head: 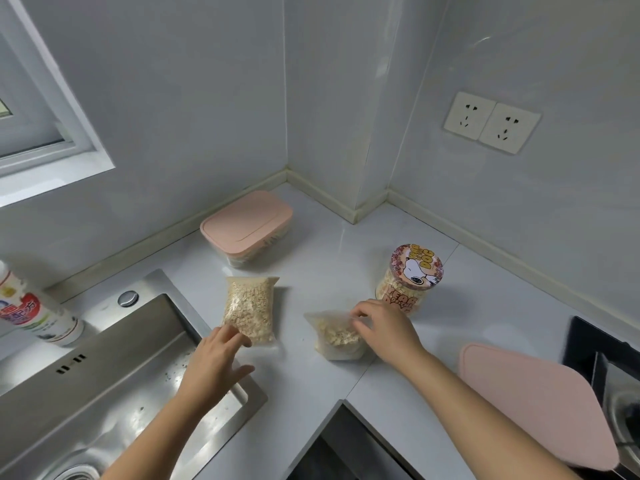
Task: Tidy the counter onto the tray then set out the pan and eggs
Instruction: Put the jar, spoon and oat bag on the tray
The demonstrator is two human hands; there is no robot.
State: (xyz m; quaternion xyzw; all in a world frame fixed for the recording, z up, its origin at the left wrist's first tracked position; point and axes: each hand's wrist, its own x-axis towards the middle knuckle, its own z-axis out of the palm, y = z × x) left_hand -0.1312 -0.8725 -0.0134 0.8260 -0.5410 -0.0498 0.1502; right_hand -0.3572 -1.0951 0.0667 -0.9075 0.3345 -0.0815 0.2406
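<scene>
Two clear bags of oats lie on the white counter (311, 271). My left hand (214, 362) reaches over the sink's corner, and its fingertips touch the near end of the left oat bag (250, 304). My right hand (384, 330) rests on the right oat bag (334, 336), fingers curled onto its top edge. A round jar (414, 271) with a cartoon dog lid stands just behind my right hand. A pink tray (533, 403) lies at the right, near the counter's front edge. A pink-lidded box (247, 225) sits by the back wall.
A steel sink (104, 375) fills the lower left, with a cleaner bottle (31, 310) lying behind it. A black stove top (609, 362) is at the far right. Two wall sockets (491, 121) are on the right wall. A window (31, 109) is at upper left.
</scene>
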